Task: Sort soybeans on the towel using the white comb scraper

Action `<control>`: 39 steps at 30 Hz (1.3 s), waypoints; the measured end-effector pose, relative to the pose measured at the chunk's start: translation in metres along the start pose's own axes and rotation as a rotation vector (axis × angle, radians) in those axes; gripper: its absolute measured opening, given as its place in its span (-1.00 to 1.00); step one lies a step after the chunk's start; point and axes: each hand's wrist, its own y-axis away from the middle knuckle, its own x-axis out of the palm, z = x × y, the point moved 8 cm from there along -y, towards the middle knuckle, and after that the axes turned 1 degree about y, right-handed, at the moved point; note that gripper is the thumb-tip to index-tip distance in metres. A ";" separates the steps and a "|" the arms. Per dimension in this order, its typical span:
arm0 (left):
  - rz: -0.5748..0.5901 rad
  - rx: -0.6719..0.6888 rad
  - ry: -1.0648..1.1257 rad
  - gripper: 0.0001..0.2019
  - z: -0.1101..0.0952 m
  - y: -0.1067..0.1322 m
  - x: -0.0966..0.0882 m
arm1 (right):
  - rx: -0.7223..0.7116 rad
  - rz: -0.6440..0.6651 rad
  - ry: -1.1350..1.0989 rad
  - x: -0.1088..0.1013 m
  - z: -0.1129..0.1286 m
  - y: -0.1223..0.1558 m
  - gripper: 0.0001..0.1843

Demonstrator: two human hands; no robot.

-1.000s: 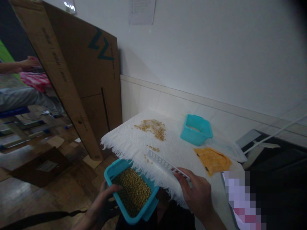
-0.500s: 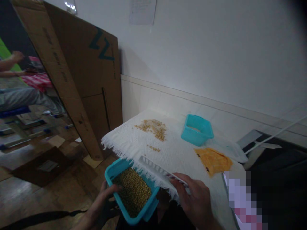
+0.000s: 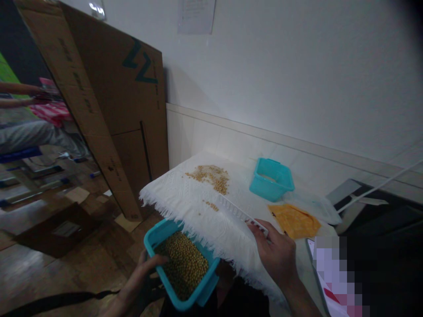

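My left hand (image 3: 140, 279) grips the near left corner of a teal tub (image 3: 172, 228) full of soybeans (image 3: 183, 264), held just below the fringed edge of a white cloth (image 3: 185, 200). My right hand (image 3: 276, 254) is closed on the near end of a white slotted strip (image 3: 238, 214). The strip lies on the cloth and points at a small cluster of beans (image 3: 212, 205). A larger bean pile (image 3: 211, 174) lies farther back on the cloth.
A second teal tub (image 3: 271, 178) stands at the back right of the cloth, with an orange pouch (image 3: 294, 221) and clear plastic beside it. A big cardboard sheet (image 3: 109, 92) leans against the wall on the left. Another person's arms (image 3: 20, 94) show far left.
My right hand first drew the strip back to the cloth's near edge over the tub, then pushed it forward and right toward the small bean cluster. The left hand and tub stayed put.
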 end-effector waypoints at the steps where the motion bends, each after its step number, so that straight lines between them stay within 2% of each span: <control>1: 0.000 -0.003 0.003 -0.11 0.000 0.000 0.000 | 0.001 0.007 0.004 0.000 0.002 0.001 -0.26; 5: 0.005 -0.011 0.005 -0.14 0.001 -0.002 0.000 | 0.005 0.012 0.033 -0.006 0.009 0.005 -0.23; 10: 0.021 -0.002 0.000 -0.19 0.003 -0.004 -0.003 | 0.020 0.088 0.084 -0.007 0.013 0.016 -0.20; 14: 0.033 -0.003 0.011 -0.14 0.004 -0.005 -0.003 | 0.061 0.077 0.109 -0.009 0.014 0.022 -0.18; 19: 0.014 -0.013 0.020 -0.18 0.003 -0.005 -0.002 | 0.036 0.066 0.138 -0.012 0.018 0.028 -0.16; 27: -0.004 -0.009 0.009 -0.16 0.002 -0.004 -0.002 | 0.065 0.073 0.078 -0.010 0.017 0.040 -0.24; 31: -0.016 -0.002 0.010 -0.11 0.001 -0.002 -0.001 | 0.011 0.081 0.039 -0.010 0.032 0.022 -0.22; 34: -0.025 0.001 0.000 -0.15 0.001 -0.002 -0.001 | -0.057 0.067 0.002 -0.012 0.053 0.011 -0.23; 39: -0.022 -0.005 0.031 -0.18 0.003 -0.005 -0.001 | -0.154 0.086 -0.071 -0.008 0.079 0.010 -0.26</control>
